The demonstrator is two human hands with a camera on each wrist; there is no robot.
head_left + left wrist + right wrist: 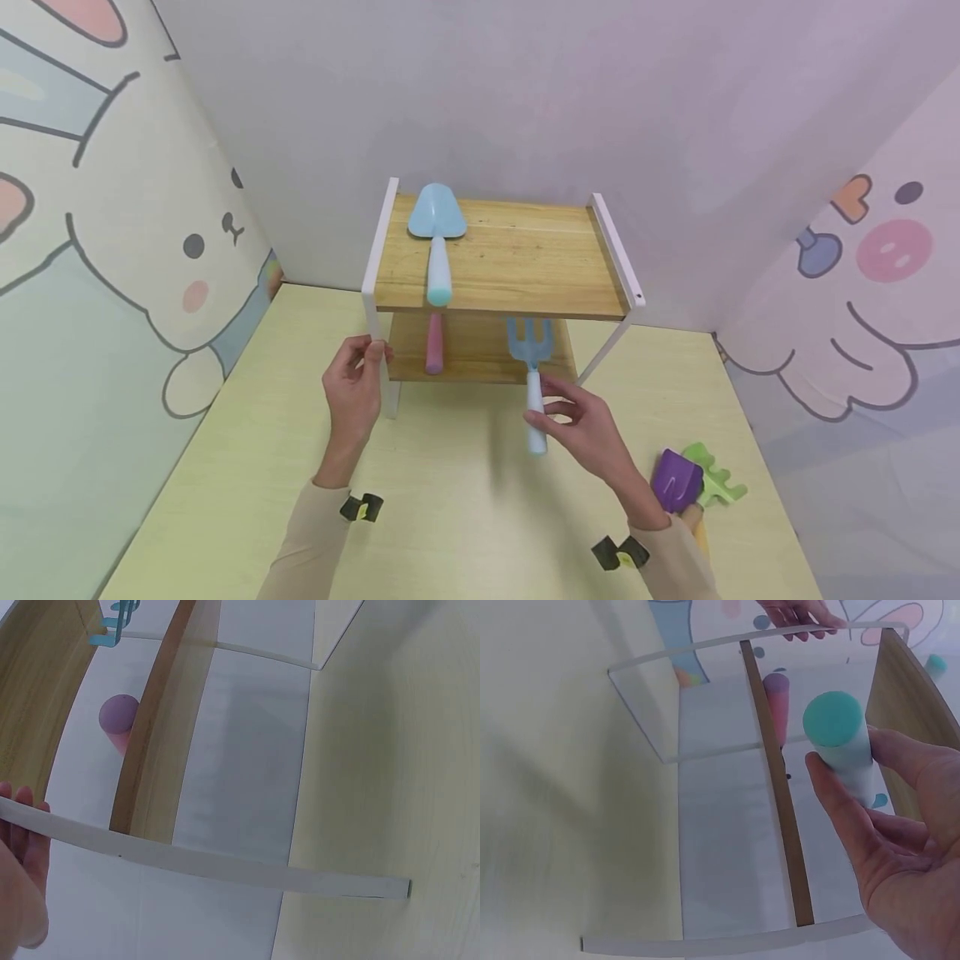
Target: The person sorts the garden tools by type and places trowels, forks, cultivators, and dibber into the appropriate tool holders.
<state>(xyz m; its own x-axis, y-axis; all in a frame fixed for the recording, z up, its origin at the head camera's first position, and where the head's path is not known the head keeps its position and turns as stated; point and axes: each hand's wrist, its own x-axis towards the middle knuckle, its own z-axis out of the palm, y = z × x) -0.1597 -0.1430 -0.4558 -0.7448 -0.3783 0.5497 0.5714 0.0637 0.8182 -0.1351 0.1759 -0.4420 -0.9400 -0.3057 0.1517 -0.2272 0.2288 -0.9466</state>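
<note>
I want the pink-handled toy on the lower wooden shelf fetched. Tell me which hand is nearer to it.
Left. The left hand grips the rack's white front leg, just left of the pink-handled toy. The right hand holds the blue toy fork, farther right.

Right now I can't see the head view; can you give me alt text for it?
The right hand holds a blue toy rake at the lower shelf of a small wooden rack, while the left hand grips its white front leg. A blue shovel lies on top.

Beige sleeves, black wrist clips, bare hands (352, 392)
</note>
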